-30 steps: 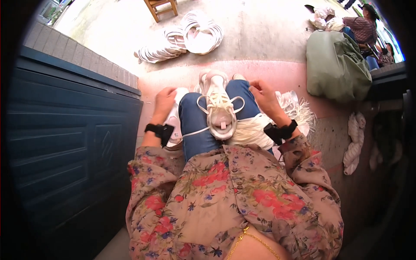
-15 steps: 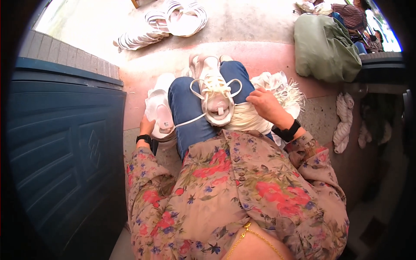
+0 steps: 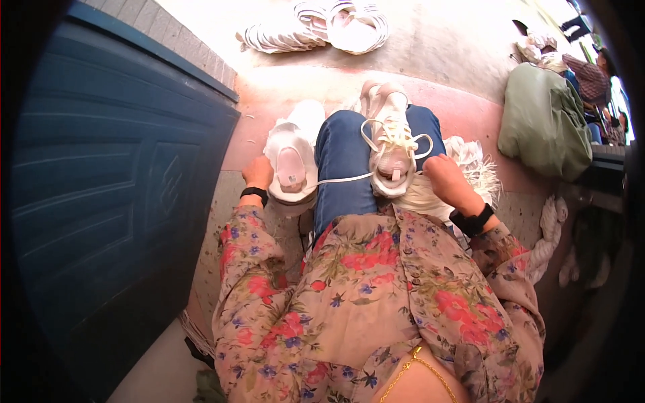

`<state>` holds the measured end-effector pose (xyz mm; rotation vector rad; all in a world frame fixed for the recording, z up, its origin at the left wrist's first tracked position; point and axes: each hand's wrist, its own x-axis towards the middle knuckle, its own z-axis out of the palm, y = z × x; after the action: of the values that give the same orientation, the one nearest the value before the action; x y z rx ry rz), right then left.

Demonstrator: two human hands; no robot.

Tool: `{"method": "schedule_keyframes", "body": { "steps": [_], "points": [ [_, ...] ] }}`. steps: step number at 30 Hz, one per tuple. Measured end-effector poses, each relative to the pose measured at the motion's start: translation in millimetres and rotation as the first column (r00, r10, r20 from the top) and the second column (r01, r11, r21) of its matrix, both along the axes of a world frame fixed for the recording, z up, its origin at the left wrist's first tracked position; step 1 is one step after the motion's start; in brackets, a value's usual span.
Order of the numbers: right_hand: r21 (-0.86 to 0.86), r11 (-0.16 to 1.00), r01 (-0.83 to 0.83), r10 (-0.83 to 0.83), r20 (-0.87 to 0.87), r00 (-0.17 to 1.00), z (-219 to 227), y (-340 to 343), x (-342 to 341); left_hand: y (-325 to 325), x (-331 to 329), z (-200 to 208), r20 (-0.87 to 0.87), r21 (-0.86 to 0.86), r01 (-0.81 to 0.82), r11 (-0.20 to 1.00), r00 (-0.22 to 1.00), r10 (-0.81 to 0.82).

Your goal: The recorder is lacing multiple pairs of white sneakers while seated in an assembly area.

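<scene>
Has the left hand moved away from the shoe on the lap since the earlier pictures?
Yes. The left hand went from beside the laced shoe on the lap outward to the second shoe, nearer the blue door.

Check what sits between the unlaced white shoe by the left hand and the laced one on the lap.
In the head view, a knee in blue jeans separates the unlaced shoe from the laced shoe; a white lace runs across it.

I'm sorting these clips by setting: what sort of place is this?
Probably an outdoor doorstep or yard work spot: a blue panelled door, sunlit concrete ground with white cord bundles, and white sneakers being laced on the lap.
</scene>
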<state>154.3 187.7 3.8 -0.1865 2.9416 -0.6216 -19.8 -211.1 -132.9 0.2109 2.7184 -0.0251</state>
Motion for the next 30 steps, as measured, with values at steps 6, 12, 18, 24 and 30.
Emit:
{"method": "schedule_keyframes", "body": {
  "steps": [6, 12, 18, 24, 30],
  "points": [
    [-0.970, 0.132, 0.206, -0.547, 0.102, 0.831, 119, 56, -3, -59, -12, 53, -0.316, 0.245, -0.265, 0.933, 0.888, 0.335],
    [-0.992, -0.127, -0.025, -0.456, 0.036, 0.889, 170, 98, 0, 13, -23, 174, -0.526, 0.578, 0.087, 0.811, 0.800, 0.289],
    [-0.790, 0.398, 0.467, 0.000, 0.508, 0.861, 110, -53, -60, 100, -3, 247, -0.617, 0.611, 0.451, 0.651, 0.786, 0.035],
    [-0.848, 0.527, -0.052, 0.104, 0.004, 0.995, 60, -136, -108, 142, 7, 268, -0.620, 0.564, 0.544, 0.621, 0.776, -0.117],
    [-0.924, 0.318, 0.212, 0.012, 0.227, 0.974, 64, -108, -95, 115, -4, 225, -0.100, 0.925, 0.082, 0.371, 0.995, 0.030]
  ]
}}
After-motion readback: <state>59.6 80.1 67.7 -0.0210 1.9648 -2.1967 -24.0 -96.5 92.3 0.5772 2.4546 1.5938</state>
